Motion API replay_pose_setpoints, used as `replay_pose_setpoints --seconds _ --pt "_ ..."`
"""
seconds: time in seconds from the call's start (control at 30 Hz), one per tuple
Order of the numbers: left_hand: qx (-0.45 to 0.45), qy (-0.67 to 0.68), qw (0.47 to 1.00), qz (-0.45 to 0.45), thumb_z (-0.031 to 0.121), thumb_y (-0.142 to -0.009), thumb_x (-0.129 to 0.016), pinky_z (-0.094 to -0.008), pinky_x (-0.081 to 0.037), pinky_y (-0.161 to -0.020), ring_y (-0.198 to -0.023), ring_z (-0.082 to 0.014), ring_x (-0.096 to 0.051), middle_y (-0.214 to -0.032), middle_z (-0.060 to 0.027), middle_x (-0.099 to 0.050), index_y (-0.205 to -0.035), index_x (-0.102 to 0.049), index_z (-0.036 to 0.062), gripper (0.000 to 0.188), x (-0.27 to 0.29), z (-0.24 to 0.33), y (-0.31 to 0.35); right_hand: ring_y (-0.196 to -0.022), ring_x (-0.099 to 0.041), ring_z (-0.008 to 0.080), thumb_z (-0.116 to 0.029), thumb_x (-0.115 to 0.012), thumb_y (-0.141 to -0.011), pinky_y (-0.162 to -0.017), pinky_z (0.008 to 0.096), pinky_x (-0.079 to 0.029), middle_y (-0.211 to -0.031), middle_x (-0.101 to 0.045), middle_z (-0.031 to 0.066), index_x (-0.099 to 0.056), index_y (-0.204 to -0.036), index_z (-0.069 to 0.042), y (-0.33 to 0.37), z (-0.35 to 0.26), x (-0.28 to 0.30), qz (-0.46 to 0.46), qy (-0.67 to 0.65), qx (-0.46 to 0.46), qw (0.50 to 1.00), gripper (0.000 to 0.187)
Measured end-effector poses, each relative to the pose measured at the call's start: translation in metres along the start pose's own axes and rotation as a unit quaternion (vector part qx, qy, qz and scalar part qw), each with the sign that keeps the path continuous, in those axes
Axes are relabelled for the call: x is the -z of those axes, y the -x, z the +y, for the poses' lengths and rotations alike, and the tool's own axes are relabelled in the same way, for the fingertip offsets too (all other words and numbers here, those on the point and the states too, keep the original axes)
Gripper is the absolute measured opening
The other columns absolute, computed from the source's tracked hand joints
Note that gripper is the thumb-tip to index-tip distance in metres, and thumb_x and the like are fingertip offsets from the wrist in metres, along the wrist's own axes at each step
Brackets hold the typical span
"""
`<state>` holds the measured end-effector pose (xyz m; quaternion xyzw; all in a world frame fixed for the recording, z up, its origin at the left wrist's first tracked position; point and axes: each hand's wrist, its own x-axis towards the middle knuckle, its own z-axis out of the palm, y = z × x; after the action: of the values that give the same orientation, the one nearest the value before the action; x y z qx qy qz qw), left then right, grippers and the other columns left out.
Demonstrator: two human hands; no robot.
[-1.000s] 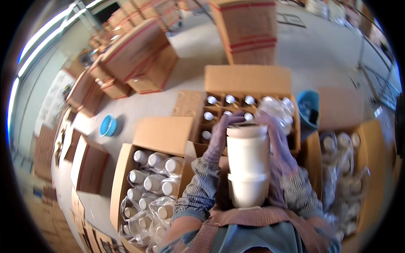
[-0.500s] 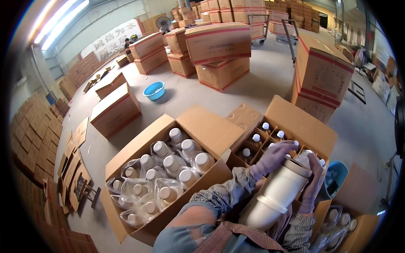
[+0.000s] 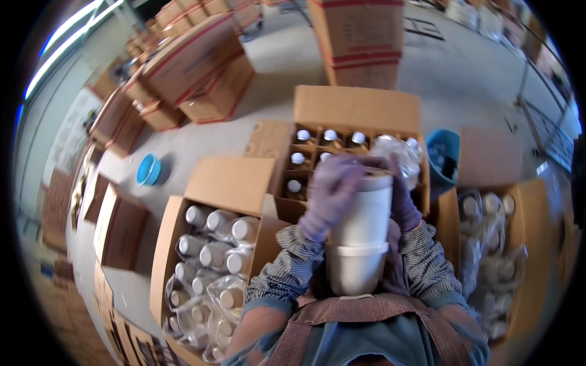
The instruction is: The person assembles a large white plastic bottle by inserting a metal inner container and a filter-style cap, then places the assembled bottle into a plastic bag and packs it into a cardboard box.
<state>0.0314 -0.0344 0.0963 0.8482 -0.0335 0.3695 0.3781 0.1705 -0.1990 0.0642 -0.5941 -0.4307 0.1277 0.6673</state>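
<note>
Before my chest stands a white plastic pipe [image 3: 360, 219] with a collar round it and a brownish rim on top. My left hand [image 3: 332, 192], in a lavender glove and blurred, is at the pipe's upper left side. On the other side my right hand [image 3: 404, 198], gloved too, is beside the rim, its fingers mostly hidden behind the pipe. Whether either hand grips the pipe or something behind it does not show. Just beyond, crumpled clear plastic [image 3: 400, 155] lies over a divided carton [image 3: 357, 102] of white-capped bottles [image 3: 330, 135].
At left an open carton [image 3: 160, 256] holds several bagged white-capped containers; another such carton [image 3: 537, 244] is at right. A blue tub [image 3: 444, 155] stands behind it, a blue basin [image 3: 149, 169] on the floor. Stacked sealed cartons [image 3: 357, 36] rise ahead.
My view has swung right, so the scene has shifted left. The pipe has gone from leaning right to nearly upright before me, and both hands have stayed around its top.
</note>
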Motion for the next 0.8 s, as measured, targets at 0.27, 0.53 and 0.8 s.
replay_pose_setpoints --seconds 0.27,0.53,0.8 --pt "0.22 0.216 0.949 0.07 0.02 -0.107 -0.044 -0.0347 -0.047 -0.104 -0.12 -0.0221 -0.06 -0.127 -0.0155 -0.066 -0.124 -0.065 -0.004 0.036 0.015 0.001 -0.013 -0.12 -0.06 0.0289 -0.045 -0.045 -0.106 -0.103 0.0392 -0.048 -0.131 -0.061 0.0179 -0.058 -0.13 0.001 -0.011 -0.044 0.007 0.022 0.2 0.099 0.975 0.054" --pt "0.274 0.392 0.878 -0.024 0.037 -0.106 -0.039 -0.0415 -0.036 -0.116 -0.134 -0.0315 -0.051 -0.14 -0.0184 -0.057 -0.132 -0.06 -0.0031 0.052 -0.003 -0.026 0.004 -0.123 -0.059 0.0321 -0.027 -0.052 -0.101 -0.112 0.0454 -0.041 -0.118 -0.067 0.0152 -0.064 -0.12 -0.004 0.005 -0.036 -0.008 -0.026 0.109 0.105 0.988 0.033" --pt "0.174 0.251 0.952 -0.032 0.025 -0.109 -0.036 -0.0396 -0.037 -0.115 -0.132 -0.0274 -0.053 -0.133 -0.0173 -0.063 -0.128 -0.063 -0.0049 0.045 0.016 0.018 -0.035 -0.111 -0.063 0.0169 -0.045 -0.035 -0.109 -0.101 0.0337 -0.048 -0.121 -0.067 0.0117 -0.063 -0.125 0.0 -0.025 0.002 0.026 -0.02 0.051 0.009 0.998 0.055"
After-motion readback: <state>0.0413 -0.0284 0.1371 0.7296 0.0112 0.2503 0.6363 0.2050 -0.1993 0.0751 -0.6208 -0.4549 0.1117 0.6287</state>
